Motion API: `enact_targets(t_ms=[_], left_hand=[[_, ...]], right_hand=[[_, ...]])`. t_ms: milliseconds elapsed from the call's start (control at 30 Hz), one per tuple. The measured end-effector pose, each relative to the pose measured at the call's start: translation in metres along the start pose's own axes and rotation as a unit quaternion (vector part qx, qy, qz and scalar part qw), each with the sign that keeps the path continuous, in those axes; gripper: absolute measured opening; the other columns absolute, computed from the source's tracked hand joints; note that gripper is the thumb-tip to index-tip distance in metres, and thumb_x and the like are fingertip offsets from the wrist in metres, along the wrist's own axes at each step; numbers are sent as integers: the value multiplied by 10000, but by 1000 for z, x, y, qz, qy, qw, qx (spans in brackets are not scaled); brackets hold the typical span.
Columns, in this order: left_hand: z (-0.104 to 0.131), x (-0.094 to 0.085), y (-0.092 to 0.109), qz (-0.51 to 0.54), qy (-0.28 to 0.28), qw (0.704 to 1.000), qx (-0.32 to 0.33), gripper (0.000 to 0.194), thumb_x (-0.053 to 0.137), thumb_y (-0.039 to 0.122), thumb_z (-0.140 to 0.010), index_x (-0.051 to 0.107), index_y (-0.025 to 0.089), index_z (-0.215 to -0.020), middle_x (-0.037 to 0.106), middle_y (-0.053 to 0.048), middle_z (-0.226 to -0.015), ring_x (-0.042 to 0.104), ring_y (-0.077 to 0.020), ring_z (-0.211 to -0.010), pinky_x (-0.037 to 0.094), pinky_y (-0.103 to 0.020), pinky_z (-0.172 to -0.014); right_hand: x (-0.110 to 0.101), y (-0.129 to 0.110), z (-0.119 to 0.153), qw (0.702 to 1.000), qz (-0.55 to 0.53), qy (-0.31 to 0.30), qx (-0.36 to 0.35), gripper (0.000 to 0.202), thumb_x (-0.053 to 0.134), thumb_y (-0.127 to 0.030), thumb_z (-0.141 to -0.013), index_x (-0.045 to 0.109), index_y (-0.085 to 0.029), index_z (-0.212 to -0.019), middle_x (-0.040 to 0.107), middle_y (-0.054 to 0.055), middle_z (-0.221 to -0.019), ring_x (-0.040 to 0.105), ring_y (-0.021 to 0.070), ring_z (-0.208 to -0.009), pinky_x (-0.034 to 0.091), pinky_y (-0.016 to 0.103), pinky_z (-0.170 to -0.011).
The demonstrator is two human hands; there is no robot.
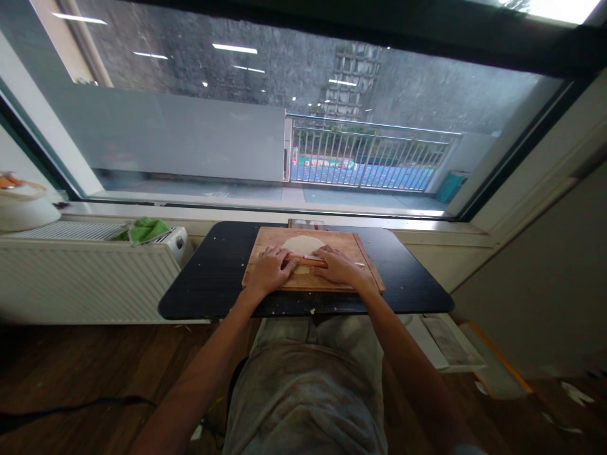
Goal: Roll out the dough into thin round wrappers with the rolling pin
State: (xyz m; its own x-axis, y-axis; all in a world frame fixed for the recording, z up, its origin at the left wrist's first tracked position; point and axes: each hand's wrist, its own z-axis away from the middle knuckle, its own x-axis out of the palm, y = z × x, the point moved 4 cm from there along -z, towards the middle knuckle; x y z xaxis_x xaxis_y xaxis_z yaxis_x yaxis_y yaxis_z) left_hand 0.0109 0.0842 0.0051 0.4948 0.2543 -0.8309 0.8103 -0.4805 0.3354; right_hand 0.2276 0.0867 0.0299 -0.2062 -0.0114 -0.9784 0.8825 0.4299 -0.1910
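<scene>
A wooden board (270, 237) lies on a small black table (199, 278). On the board is a flat, pale round of dough (302, 244). A thin rolling pin (308, 260) lies crosswise over the dough's near part. My left hand (272, 268) presses on the pin's left part, fingers curved over it. My right hand (339, 265) rests over the pin's right part in the same manner, and the pin's tip shows just beyond it. Some dough is visible between my two hands, below the pin.
Behind the table are a small box (306, 224) and a window sill (227, 212). A white radiator (90, 275) with a green cloth (148, 230) on it stands at the left. Crumbs dot the tabletop. A low white shelf (455, 347) is at the right.
</scene>
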Motion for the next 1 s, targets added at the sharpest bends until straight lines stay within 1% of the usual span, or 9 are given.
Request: enact_targets(t_ms=[133, 267, 433, 567, 667, 767, 867, 933, 1000], left_hand=[[0, 0, 0, 2, -3, 1000, -1, 294, 558, 445, -1073, 752, 232, -1135, 752, -109, -1211, 631, -310, -1179, 495, -453, -1074], [0, 0, 0, -4, -2, 1000, -5, 297, 563, 443, -1071, 751, 231, -1160, 752, -107, -1218, 630, -306, -1188, 494, -448, -1078], [0, 2, -1, -10, -6, 1000, -9, 319, 568, 442, -1072, 746, 221, -1216, 750, -117, -1256, 628, -313, -1219, 494, -457, -1090], [0, 3, -3, -7, -11, 1000, -14, 329, 572, 438, -1073, 735, 213, -1248, 744, -123, -1285, 629, -317, -1240, 492, -465, -1097], [-1, 4, -5, -4, -14, 1000, -17, 311, 573, 443, -1076, 735, 219, -1218, 748, -117, -1280, 633, -314, -1242, 490, -461, -1102], [-3, 5, -8, -2, -17, 1000, -22, 288, 572, 440, -1080, 732, 228, -1190, 749, -111, -1280, 640, -306, -1238, 492, -448, -1101], [-4, 8, -11, 4, -18, 1000, -21, 271, 560, 417, -1088, 726, 233, -1196, 745, -110, -1293, 640, -296, -1256, 488, -441, -1115], [-4, 10, -12, 6, -16, 1000, -20, 259, 558, 403, -1088, 725, 236, -1196, 741, -111, -1298, 635, -293, -1271, 485, -442, -1126], [-5, 11, -14, 4, -15, 1000, -19, 251, 559, 393, -1087, 725, 239, -1193, 737, -111, -1305, 635, -293, -1272, 484, -445, -1130]], right_hand=[[2, 1, -2, 1000, 4, -2, 7, 478, 727, -474, -1008, 688, -243, -1425, 666, 146, -1452, 634, 318, -1334, 444, 410, -1139], [-2, -4, -2, 1000, 1, -19, 20, 473, 717, -481, -1009, 687, -233, -1410, 665, 156, -1434, 644, 329, -1312, 460, 423, -1119], [-6, -10, -2, 999, -1, -36, 31, 458, 664, -487, -1025, 676, -208, -1388, 642, 170, -1451, 606, 351, -1374, 455, 452, -1144], [-5, -10, -2, 998, 6, -37, 40, 478, 651, -483, -1019, 655, -217, -1416, 634, 162, -1462, 605, 356, -1371, 450, 464, -1153], [-3, -10, -1, 998, 13, -40, 48, 490, 633, -510, -1022, 655, -234, -1426, 627, 157, -1483, 605, 367, -1369, 456, 482, -1147], [-2, -9, 3, 998, 14, -33, 44, 562, 596, -553, -1042, 620, -240, -1508, 594, 161, -1565, 565, 384, -1438, 428, 518, -1190], [-2, -3, 8, 1000, 5, -12, 9, 575, 531, -555, -1086, 586, -255, -1574, 565, 130, -1636, 501, 343, -1524, 368, 492, -1262], [-2, 5, 10, 1000, 2, -2, -9, 523, 442, -542, -1129, 614, -285, -1552, 584, 95, -1632, 508, 300, -1526, 354, 462, -1278], [-3, 15, 13, 1000, 19, 9, 0, 499, 359, -512, -1160, 652, -301, -1503, 622, 75, -1598, 541, 281, -1495, 368, 464, -1267]])
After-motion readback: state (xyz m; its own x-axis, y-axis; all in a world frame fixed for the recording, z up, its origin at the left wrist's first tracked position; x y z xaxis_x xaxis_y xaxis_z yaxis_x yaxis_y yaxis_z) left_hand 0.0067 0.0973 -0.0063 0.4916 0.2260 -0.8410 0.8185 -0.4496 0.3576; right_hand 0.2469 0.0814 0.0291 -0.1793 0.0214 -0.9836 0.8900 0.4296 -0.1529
